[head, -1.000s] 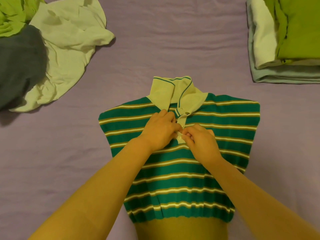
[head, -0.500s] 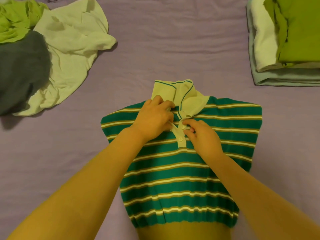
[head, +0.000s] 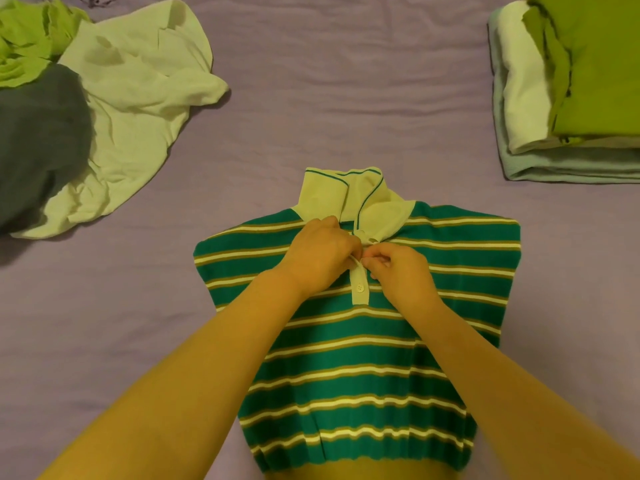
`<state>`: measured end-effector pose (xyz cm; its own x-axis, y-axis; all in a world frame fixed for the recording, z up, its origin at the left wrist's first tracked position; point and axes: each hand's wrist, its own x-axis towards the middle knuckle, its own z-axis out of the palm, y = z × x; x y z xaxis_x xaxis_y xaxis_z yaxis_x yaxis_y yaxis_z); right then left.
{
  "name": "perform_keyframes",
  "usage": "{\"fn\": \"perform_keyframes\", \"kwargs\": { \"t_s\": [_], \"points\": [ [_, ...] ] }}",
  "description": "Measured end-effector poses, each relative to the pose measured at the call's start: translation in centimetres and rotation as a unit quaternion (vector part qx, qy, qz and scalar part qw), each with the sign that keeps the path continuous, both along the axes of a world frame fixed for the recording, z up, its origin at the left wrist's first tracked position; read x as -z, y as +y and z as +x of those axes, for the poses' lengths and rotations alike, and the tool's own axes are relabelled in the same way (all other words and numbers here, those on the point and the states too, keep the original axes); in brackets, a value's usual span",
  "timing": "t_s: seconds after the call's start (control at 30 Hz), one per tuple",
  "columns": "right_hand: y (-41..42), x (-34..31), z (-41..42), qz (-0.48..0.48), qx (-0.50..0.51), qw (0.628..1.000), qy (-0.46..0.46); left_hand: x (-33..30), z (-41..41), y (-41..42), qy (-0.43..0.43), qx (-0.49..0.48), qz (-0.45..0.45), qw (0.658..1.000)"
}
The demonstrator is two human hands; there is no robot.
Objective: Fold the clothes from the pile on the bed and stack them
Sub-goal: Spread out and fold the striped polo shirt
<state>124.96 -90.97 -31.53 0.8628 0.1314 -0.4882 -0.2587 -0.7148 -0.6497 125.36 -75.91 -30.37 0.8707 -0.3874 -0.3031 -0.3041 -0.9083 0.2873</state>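
A green striped polo shirt (head: 363, 368) with a pale collar lies flat, front up, in the middle of the bed, collar pointing away from me. My left hand (head: 320, 252) and my right hand (head: 398, 271) meet at its pale button placket just under the collar. Both pinch the placket's edges at the upper button; one lower button shows fastened. At the far left lies the loose pile: a pale crumpled garment (head: 138, 109), a dark grey one (head: 38, 140) and a lime green one (head: 24, 43). A folded stack (head: 568, 98) sits at the far right.
The purple bed sheet (head: 346, 98) spreads between pile, shirt and stack. The stack has a lime green piece on top, a white one under it and a pale blue one at the bottom. The shirt's hem reaches the near edge of view.
Both hands have moved up the placket from the lower button to the one nearer the collar. The lower button now shows fastened below them.
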Motion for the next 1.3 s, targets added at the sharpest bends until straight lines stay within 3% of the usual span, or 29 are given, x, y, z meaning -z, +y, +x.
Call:
{"fn": "perform_keyframes", "kwargs": {
  "t_s": [0.27, 0.6, 1.0, 1.3],
  "points": [
    [0.0, 0.2, 0.4, 0.041, 0.011, 0.998, 0.04, 0.8, -0.7, -0.1, -0.026, -0.028, -0.011, 0.999],
    [-0.8, 0.2, 0.1, 0.098, 0.006, 0.99, 0.096, 1.3, -1.0, 0.0, -0.064, 0.017, 0.032, 0.997],
    [0.5, 0.3, -1.0, -0.081, -0.072, 0.993, -0.046, 1.5, -0.3, 0.6, -0.069, 0.047, 0.025, 0.996],
    [0.8, 0.9, -1.0, -0.099, -0.069, 0.992, -0.024, 1.9, -1.8, 0.2, -0.109, -0.103, -0.019, 0.988]
  ]
}}
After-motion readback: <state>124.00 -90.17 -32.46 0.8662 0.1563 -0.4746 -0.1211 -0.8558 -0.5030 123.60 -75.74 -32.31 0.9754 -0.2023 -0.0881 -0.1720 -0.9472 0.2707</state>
